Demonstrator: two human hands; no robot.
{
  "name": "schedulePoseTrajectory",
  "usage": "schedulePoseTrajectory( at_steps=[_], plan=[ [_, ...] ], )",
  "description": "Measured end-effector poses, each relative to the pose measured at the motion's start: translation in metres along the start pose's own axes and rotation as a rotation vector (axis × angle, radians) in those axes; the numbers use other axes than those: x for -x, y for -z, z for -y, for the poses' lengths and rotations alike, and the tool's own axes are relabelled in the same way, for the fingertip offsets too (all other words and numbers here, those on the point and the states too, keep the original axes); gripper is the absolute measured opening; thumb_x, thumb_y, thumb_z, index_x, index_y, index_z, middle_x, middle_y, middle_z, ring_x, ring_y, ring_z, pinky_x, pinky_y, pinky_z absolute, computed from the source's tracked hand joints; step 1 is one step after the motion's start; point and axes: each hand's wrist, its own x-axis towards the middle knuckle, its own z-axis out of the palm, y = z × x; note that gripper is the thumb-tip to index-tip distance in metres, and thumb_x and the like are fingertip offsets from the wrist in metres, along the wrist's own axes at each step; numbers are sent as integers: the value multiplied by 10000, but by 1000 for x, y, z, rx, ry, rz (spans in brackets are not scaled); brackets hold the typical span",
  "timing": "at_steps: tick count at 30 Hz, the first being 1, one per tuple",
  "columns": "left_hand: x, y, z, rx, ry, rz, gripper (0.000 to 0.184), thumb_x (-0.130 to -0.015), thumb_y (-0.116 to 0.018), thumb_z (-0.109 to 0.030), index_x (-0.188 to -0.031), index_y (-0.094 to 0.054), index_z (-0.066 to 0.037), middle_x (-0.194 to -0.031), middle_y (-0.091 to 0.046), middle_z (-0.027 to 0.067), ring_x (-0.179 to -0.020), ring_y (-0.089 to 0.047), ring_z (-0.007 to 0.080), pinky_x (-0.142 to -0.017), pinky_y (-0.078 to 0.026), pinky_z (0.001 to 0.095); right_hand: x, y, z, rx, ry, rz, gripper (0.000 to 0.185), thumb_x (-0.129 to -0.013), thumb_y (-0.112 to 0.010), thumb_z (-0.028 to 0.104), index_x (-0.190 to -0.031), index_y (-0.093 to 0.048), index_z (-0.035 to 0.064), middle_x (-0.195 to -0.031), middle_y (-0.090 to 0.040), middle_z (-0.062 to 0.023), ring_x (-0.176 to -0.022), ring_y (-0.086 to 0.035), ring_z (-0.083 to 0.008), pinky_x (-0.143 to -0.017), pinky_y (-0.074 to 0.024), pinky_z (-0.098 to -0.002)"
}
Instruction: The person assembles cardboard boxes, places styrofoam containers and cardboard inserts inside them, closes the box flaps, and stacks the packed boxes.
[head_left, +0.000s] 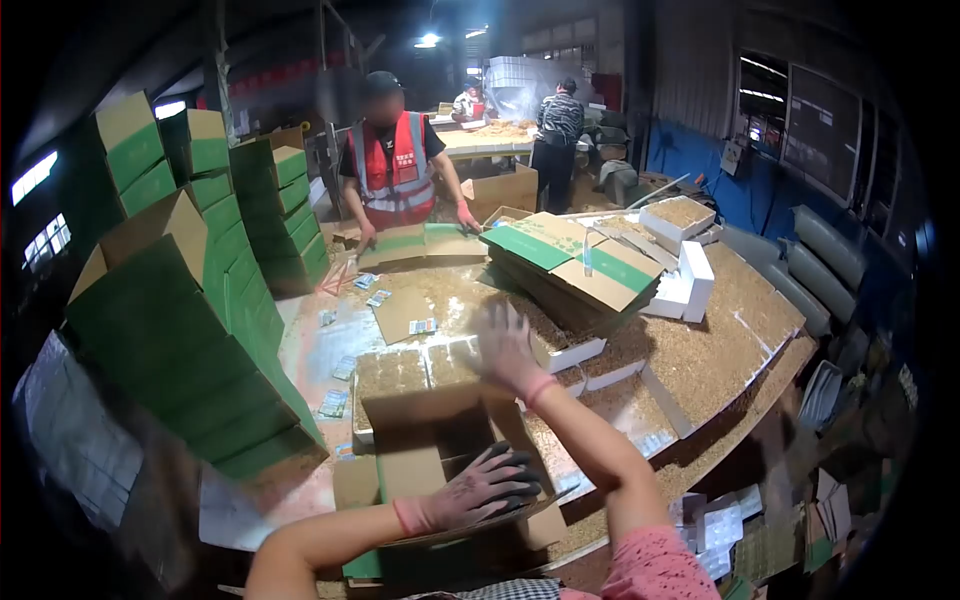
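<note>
My left hand (478, 490), in a pink and dark-tipped glove, lies with fingers apart over the near side of an open cardboard box (410, 465). Beyond the box, my right hand (508, 350), gloved too and slightly blurred, is raised with spread fingers at the right end of a white tray (395, 375) filled with brown loose material. Nothing shows in either palm. The box stands upright with its flaps out; its inside is partly in shadow. Small blue-and-white packets (334, 403) lie left of the tray, near a flat cardboard piece (405, 315).
Tall stacks of green cardboard boxes (190, 350) rise at the left. Flattened cartons (570, 260) are piled at the table's far right, beside white foam pieces (690, 285). Across the table a person in a red vest (395, 165) handles cardboard; other people are farther back.
</note>
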Motion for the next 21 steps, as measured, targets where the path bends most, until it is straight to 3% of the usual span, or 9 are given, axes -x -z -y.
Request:
schedulePoseTrajectory(
  at_steps=[1,4,6,9,12,14,16,18,21],
  plan=[
    [8,-10,11,-25,6,-20,365,-963,-450,-287,-1238,-592,-93,-1301,-549,125,-1256,-452,322,-1113,-286,457,23,-7,5,-40,-46,316,651,-870,-513,546,-1322,-487,78,-1266,-496,-229,-1218,-423,-395,-991,-315,-590],
    [42,-13,18,444,577,245,346,-972,-478,-320,-1003,-698,-55,-998,-687,100,-921,-636,260,-887,-486,345,99,-4,37,-8,105,241,689,-858,-507,568,-1298,-513,39,-1212,-542,-221,-1205,-448,-402,-975,-328,-594],
    [27,35,-24,633,520,172,445,-994,-422,-402,-1164,-620,-43,-1158,-630,120,-1071,-582,252,-967,-438,357,121,-14,44,-169,22,396,683,-855,-506,566,-1291,-523,40,-1213,-549,-219,-1199,-465,-384,-967,-356,-569],
    [29,27,-36,-111,306,571,700,-924,-456,-552,-1454,-336,-111,-1513,-274,183,-1412,-204,375,-1160,-91,513,109,-9,39,-229,19,404,582,-883,-526,468,-1257,-549,23,-1210,-555,-229,-1180,-499,-354,-980,-393,-488],
    [37,45,13,-552,377,161,800,-860,-496,-607,-1441,-349,-75,-1474,-302,239,-1404,-208,404,-1142,-96,564,124,-13,18,-865,-286,185,379,-947,-526,160,-1304,-497,35,-1236,-542,-193,-1165,-518,-272,-1027,-378,-354],
    [66,54,28,-629,513,-10,890,-797,-557,-633,-1430,-347,-45,-1444,-333,252,-1376,-249,413,-1141,-115,556,173,-23,13,-1175,-557,2,472,-988,-487,229,-1358,-376,-42,-1232,-537,-115,-1142,-502,-191,-1012,-384,-315],
    [96,57,35,-454,565,-149,906,-768,-652,-533,-1439,-313,-28,-1443,-340,245,-1358,-278,418,-1154,-140,501,268,-40,21,-1284,-895,383,468,-978,-487,135,-1400,-339,0,-1256,-516,-119,-1125,-511,-196,-980,-429,-298],
    [113,81,29,-317,576,-175,897,-793,-645,-510,-1454,-275,-28,-1458,-313,239,-1380,-249,403,-1154,-161,472,341,-57,35,-1794,-908,510,524,-974,-494,113,-1446,-284,23,-1363,-462,-108,-1210,-473,-190,-983,-440,-301],
    [181,61,47,-114,439,-482,758,-882,-586,-365,-1455,-249,-1,-1461,-318,211,-1374,-284,355,-1127,-260,403,210,55,60,-1725,-692,573,593,-949,-544,149,-1451,-263,5,-1331,-502,-138,-1198,-507,-217,-965,-457,-330]
  ],
)
